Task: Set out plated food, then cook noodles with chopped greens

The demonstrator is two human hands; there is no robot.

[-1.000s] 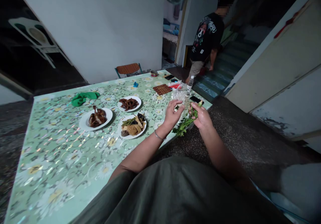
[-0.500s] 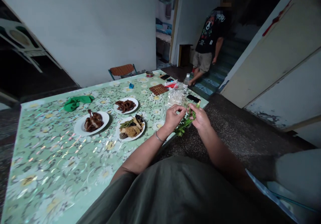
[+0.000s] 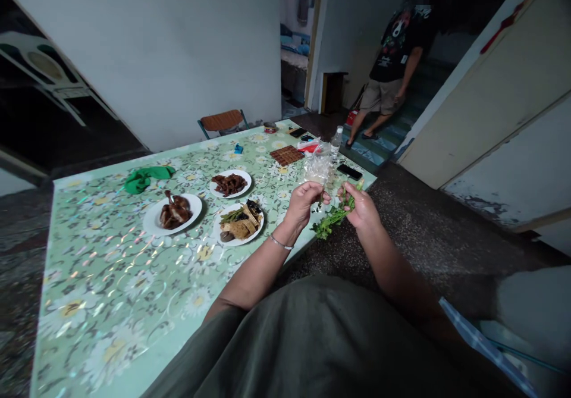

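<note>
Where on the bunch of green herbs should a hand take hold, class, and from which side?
Probably at the bare stems, the upper end by the right hand, coming from the right. The leafy end hangs down-left, loose and easily crushed, while the stems run together into one narrow bundle. The left hand pinches near the stems.

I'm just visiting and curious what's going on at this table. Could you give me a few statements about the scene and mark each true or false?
1. The right hand grips a bunch of leafy greens. True.
2. The left hand rests flat on the table. False: it is raised, fingers pinched at the greens.
3. Three white plates of food stand on the table. True: one is the plate of dark meat.
4. The green cloth lies on the floor. False: it lies on the table.
5. A person stands by the stairs. True.
</note>
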